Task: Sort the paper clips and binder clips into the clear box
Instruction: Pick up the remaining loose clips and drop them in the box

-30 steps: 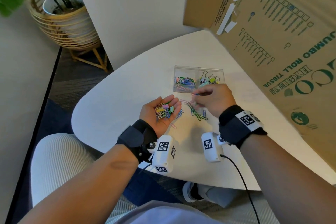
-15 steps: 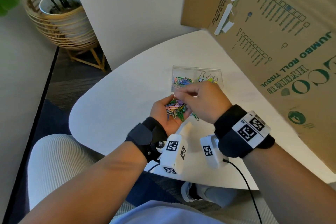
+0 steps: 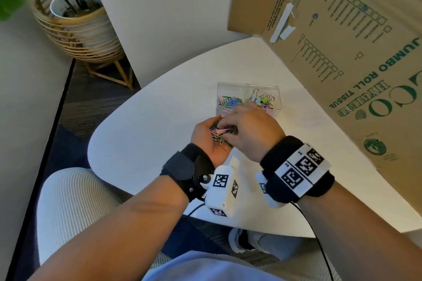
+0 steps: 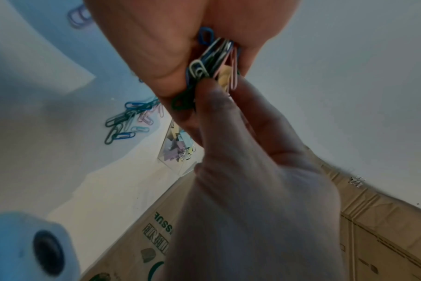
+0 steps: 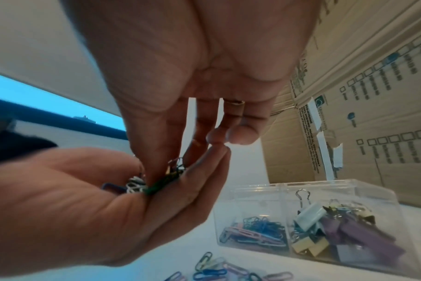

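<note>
We are seeing the left hand (image 3: 209, 141) lying palm up above the surface (image 3: 141, 134), fingers (image 5: 204, 176) straight and close together, cupping a pile of paper clips (image 3: 218, 134). The right hand (image 3: 249, 130) is reaching down into that pile, its thumb and first fingers (image 5: 154, 148) pinching a bunch of clips; it is covering most of the pile in the head view, so we are not counting them. The last two fingers are curling loosely, holding nothing.

The clear box (image 3: 247, 86) is sitting just beyond the hands, partly hidden by the right hand. Its left compartment is holding paper clips (image 5: 252, 232), its right one binder clips (image 5: 334, 230).

Loose clips (image 4: 126, 121) are lying on the surface near the box, blurred and cut off in the right wrist view. A cardboard carton (image 3: 356, 57) is standing to the right, cut off by the frame.
</note>
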A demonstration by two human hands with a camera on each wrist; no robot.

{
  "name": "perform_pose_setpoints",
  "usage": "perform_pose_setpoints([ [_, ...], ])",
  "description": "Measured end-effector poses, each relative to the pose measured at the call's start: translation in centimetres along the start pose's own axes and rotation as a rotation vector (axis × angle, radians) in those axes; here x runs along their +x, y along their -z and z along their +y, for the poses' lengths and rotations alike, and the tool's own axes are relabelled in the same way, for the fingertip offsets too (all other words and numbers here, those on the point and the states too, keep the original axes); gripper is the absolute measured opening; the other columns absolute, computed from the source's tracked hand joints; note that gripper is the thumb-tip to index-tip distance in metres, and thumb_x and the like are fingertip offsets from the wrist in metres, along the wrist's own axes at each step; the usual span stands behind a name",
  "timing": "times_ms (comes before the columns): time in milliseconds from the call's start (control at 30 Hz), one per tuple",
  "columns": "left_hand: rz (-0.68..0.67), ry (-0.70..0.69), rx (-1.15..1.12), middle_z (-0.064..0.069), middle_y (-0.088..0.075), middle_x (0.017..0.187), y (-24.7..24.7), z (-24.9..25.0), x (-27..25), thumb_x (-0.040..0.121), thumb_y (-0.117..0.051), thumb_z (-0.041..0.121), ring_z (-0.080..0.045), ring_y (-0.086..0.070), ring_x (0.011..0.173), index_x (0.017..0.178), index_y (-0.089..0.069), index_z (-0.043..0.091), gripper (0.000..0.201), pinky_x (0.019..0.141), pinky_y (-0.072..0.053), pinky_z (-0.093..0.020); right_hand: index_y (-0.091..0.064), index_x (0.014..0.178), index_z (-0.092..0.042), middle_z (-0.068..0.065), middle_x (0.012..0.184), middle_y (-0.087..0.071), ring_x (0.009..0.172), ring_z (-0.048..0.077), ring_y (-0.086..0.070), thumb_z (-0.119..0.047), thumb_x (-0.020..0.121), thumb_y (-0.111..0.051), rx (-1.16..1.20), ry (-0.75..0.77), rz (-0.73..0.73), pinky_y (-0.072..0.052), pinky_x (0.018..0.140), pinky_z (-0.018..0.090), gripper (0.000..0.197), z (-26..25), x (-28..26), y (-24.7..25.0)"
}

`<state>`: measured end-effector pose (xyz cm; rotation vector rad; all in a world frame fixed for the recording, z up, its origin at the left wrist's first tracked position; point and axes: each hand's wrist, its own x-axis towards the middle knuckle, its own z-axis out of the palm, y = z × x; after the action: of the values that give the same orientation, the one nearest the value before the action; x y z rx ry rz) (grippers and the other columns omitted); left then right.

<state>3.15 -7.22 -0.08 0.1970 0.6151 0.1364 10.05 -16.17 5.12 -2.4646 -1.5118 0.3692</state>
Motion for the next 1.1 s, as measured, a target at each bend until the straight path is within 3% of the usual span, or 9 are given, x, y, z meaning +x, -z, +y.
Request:
perform_pose_setpoints([
  [133, -0.006, 0.023, -0.032, -0.019, -0.065, 0.095, 0.0, 0.1, 0.0, 0.099, -0.037, 0.024, -0.028, -0.066, 0.084, 0.12, -0.056, -0.001, 0.038, 0.068, -0.058, -0.035, -0.07, 0.104, -0.028, -0.004, 0.109, -0.06, 0.109, 0.022, -0.047, -0.032, 0.091, -0.06, -0.019, -0.007, 0.017, -0.044, 0.086, 0.034, 0.018, 0.2, 0.2, -0.1],
  [233, -0.022, 0.019, -0.034, -0.018, -0.065, 0.099, 0.0, 0.2, 0.2, 0.098, -0.038, 0.024, -0.028, -0.068, 0.083, 0.128, -0.053, 0.001, 0.041, 0.066, -0.06, -0.035, -0.071, 0.097, -0.024, -0.004, 0.101, -0.06, 0.105, 0.021, -0.048, -0.033, 0.09, -0.059, 0.017, -0.004, 0.095, -0.044, 0.082, 0.035, 0.016, 0.4, 0.0, -0.1],
  [333, -0.026, 0.011, -0.016, -0.017, -0.064, 0.096, -0.1, 0.2, 0.2, 0.098, -0.037, 0.023, -0.028, -0.069, 0.08, 0.123, -0.055, 0.002, 0.037, 0.067, -0.06, -0.034, -0.066, 0.104, -0.028, -0.006, 0.101, -0.059, 0.101, 0.016, -0.045, -0.033, 0.085, -0.065, 0.056, 0.008, 0.116, -0.045, 0.08, 0.034, 0.02, 0.5, -0.1, 0.1],
  [500, 0.014, -0.028, 0.029, -0.018, -0.059, 0.111, 0.0, -0.3, 0.5, 0.096, -0.036, 0.017, -0.029, -0.06, 0.103, 0.119, -0.053, 0.003, 0.031, 0.087, -0.052, -0.037, -0.059, 0.111, -0.029, -0.008, 0.099, -0.067, 0.096, 0.017, -0.053, -0.026, 0.083, -0.065, 0.018, 0.06, 0.085, -0.045, 0.073, 0.031, 0.028, 0.5, 0.2, -0.1],
  [633, 0.021, -0.03, 0.03, -0.015, -0.063, 0.102, 0.1, -0.2, 0.3, 0.098, -0.038, 0.022, -0.027, -0.063, 0.095, 0.118, -0.056, 0.003, 0.033, 0.074, -0.057, -0.034, -0.059, 0.111, -0.026, -0.008, 0.091, -0.069, 0.089, 0.019, -0.06, -0.025, 0.084, -0.064, 0.046, 0.078, 0.146, -0.051, 0.072, 0.036, 0.027, 0.5, 0.2, -0.5],
  [800, -0.033, 0.006, 0.024, -0.018, -0.064, 0.096, -0.1, 0.6, 0.1, 0.097, -0.037, 0.025, -0.029, -0.066, 0.084, 0.125, -0.054, 0.002, 0.04, 0.064, -0.059, -0.032, -0.063, 0.11, -0.027, -0.007, 0.089, -0.071, 0.092, 0.009, -0.066, -0.021, 0.085, -0.065, 0.365, 0.04, 0.24, -0.055, 0.079, 0.037, 0.026, 0.6, -0.2, -0.3],
  [933, -0.032, -0.003, -0.019, -0.017, -0.06, 0.105, 0.2, 0.5, 0.5, 0.096, -0.039, 0.023, -0.027, -0.061, 0.092, 0.131, -0.048, 0.004, 0.042, 0.071, -0.057, -0.032, -0.066, 0.115, -0.026, -0.006, 0.1, -0.072, 0.089, -0.007, -0.064, -0.016, 0.089, -0.065, 0.55, -0.014, 0.22, -0.052, 0.086, 0.018, 0.028, 1.0, -0.4, -0.2],
  [1000, -0.034, 0.003, -0.05, -0.016, -0.063, 0.099, 0.1, 0.4, 0.5, 0.096, -0.039, 0.022, -0.026, -0.064, 0.085, 0.122, -0.054, 0.001, 0.036, 0.07, -0.057, -0.032, -0.067, 0.116, -0.023, -0.009, 0.094, -0.071, 0.077, -0.009, -0.064, -0.013, 0.091, -0.063, 0.654, -0.057, 0.234, -0.047, 0.082, 0.008, 0.027, 1.1, -0.4, -0.1],
  [1100, -0.031, -0.01, -0.104, -0.015, -0.064, 0.084, 0.0, 0.5, 0.4, 0.097, -0.038, 0.019, -0.026, -0.064, 0.08, 0.102, -0.06, -0.003, 0.031, 0.07, -0.057, -0.036, -0.071, 0.107, -0.017, -0.012, 0.081, -0.069, 0.081, 0.002, -0.068, -0.005, 0.088, -0.065, 0.859, -0.108, 0.342, -0.051, 0.083, 0.015, 0.024, 1.8, -0.2, 0.4],
])
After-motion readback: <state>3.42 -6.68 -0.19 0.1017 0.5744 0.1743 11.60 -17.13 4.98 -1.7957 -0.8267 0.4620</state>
